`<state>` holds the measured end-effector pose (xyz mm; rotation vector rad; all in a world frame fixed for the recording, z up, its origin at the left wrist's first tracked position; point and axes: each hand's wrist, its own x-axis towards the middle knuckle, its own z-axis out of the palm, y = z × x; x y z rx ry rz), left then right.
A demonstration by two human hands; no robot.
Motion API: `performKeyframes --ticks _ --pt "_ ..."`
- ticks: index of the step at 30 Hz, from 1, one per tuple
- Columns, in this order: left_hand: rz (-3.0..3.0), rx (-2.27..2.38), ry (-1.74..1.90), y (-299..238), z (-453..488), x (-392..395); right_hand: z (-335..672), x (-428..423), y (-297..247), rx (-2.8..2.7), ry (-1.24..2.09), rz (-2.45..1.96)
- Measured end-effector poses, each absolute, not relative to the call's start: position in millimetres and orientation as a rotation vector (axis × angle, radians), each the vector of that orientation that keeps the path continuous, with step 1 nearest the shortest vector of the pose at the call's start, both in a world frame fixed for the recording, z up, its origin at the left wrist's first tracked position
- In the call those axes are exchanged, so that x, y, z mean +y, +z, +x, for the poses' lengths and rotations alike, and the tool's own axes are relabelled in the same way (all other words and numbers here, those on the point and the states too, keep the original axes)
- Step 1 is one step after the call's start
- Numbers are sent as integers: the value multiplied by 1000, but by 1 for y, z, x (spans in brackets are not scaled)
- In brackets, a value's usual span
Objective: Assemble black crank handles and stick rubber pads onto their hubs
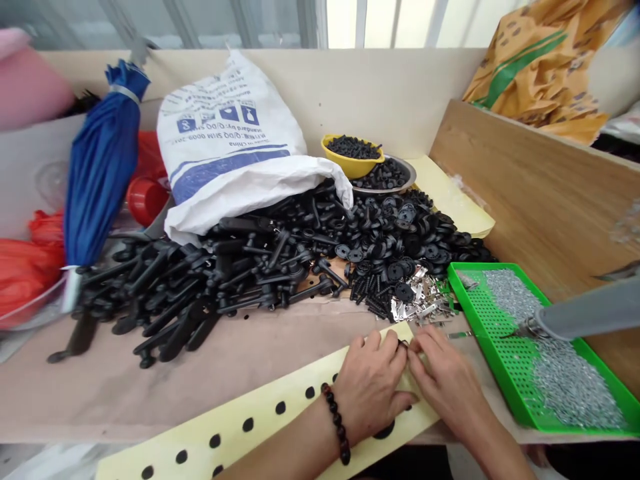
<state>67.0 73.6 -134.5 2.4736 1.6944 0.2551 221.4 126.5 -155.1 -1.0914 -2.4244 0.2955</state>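
Yellow strip [263, 421], black-spotted

Lying beneath the fingers. Left hand [373, 381]: fingers resting bent; right hand [447, 380]: fingertips resting close together; cannot tell whether either is gripping anything. Metal clips [425, 295] lying just beyond.

We're in a workshop: black plastic parts [273, 260] heaped on our workbench [85, 403], green tray [483, 319] of small metal pieces [575, 390].

Yellow strip [263, 407] cut off at btm, pt. hidden by L hand [371, 379]
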Motion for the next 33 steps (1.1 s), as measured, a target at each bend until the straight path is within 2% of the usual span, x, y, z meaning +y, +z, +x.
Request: performKeyframes --ticks 5,10,13,16,19,23,25,29,33 --pt "2436 1701 269 -134 68 70 219 121 -151 -2434 141 -1044" --pt "2393 1592 420 -127 44 72 222 118 -154 -2430 317 -1037" --pt "2327 1933 529 -121 9 84 226 113 -153 -2453 278 -1048" --pt "2185 2357 389 -119 -19 99 228 110 -150 -2464 349 -1048" --pt "2165 2396 321 -121 -31 109 230 110 -150 -2425 507 -1066" --pt "2144 2343 407 -116 -37 107 233 114 -151 -2255 759 -1071" --pt "2032 2267 574 -109 -36 101 235 115 -150 -2161 904 -1075" --pt "1567 1737 923 -100 -18 85 233 115 -139 -1862 1354 -1023" --pt "1156 1268 942 -108 12 77 225 115 -129 -1561 1704 -927"
